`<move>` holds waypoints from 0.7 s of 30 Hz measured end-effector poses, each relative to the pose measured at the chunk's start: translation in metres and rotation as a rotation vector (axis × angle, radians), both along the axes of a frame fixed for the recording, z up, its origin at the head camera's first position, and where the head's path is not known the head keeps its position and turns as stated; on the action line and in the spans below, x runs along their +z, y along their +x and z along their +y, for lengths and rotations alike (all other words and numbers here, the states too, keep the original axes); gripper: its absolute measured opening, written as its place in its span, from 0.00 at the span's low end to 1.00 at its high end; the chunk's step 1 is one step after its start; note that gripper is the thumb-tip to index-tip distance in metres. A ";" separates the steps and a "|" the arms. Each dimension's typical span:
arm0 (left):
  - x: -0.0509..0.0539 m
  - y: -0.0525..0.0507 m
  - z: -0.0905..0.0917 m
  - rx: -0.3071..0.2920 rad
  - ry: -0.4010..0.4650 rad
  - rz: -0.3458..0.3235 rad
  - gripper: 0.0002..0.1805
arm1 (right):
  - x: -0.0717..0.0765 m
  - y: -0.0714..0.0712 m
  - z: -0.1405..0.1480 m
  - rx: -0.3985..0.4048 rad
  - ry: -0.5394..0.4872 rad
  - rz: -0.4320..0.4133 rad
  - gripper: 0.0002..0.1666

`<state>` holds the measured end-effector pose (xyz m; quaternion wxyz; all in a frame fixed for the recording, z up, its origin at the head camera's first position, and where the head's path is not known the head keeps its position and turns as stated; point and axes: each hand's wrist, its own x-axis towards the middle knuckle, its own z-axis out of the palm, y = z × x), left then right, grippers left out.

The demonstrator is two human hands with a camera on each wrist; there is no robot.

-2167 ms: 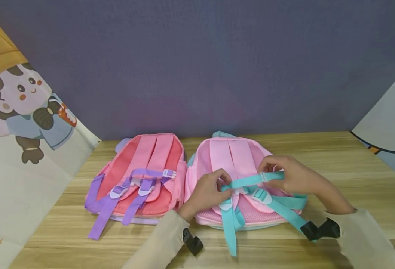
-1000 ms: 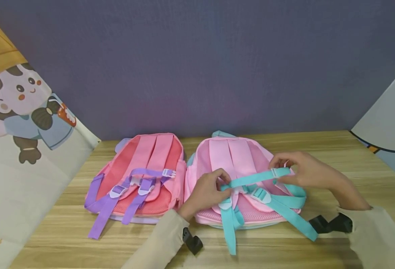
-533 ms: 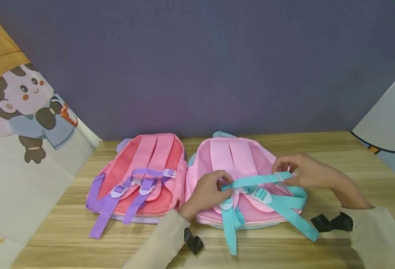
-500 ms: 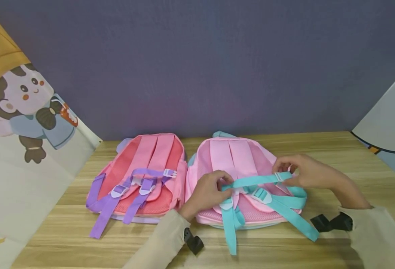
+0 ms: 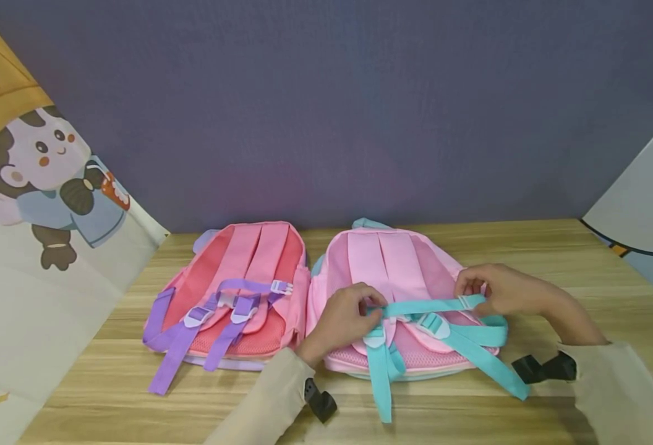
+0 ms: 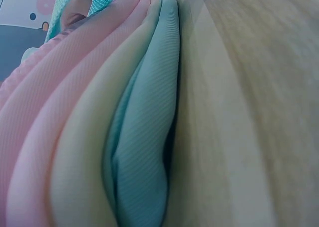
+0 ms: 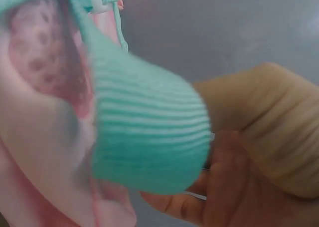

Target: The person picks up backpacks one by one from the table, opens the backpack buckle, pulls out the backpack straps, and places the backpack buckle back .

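Note:
A light pink backpack (image 5: 362, 262) with teal straps lies back-side up on the table. Across it a teal chest strap (image 5: 423, 307) is drawn out nearly level. My left hand (image 5: 344, 318) pinches the strap's left end between thumb and fingers. At the other end, beside a small white buckle piece (image 5: 465, 302), my right hand (image 5: 512, 293) pinches the strap. A loop of teal webbing (image 7: 149, 122) partly covers that hand in the right wrist view. The backpack's pink, cream and teal edge (image 6: 144, 137) fills much of the left wrist view, with only a bit of finger showing.
To the left lies a coral-pink backpack (image 5: 273, 259) with purple straps and a white buckle (image 5: 281, 287), touching the light pink one. Teal strap tails (image 5: 379, 383) hang over the wooden table (image 5: 443, 408). A dark panel (image 5: 360, 111) stands behind.
My right hand has moved right, then slightly down, taking the strap's end along. The strap has gone from slanting to nearly level. My left hand keeps its place.

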<state>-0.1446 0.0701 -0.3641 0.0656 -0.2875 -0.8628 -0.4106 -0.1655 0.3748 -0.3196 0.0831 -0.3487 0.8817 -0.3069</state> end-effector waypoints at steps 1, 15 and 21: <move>0.000 0.000 0.000 0.001 0.002 0.001 0.08 | -0.001 -0.001 0.000 0.007 -0.004 -0.004 0.17; 0.009 -0.004 -0.004 -0.058 0.056 -0.058 0.09 | -0.007 -0.003 0.006 -0.042 0.018 -0.037 0.19; 0.027 -0.004 -0.024 -0.014 0.005 -0.037 0.10 | -0.002 0.001 0.012 -0.135 0.042 0.063 0.22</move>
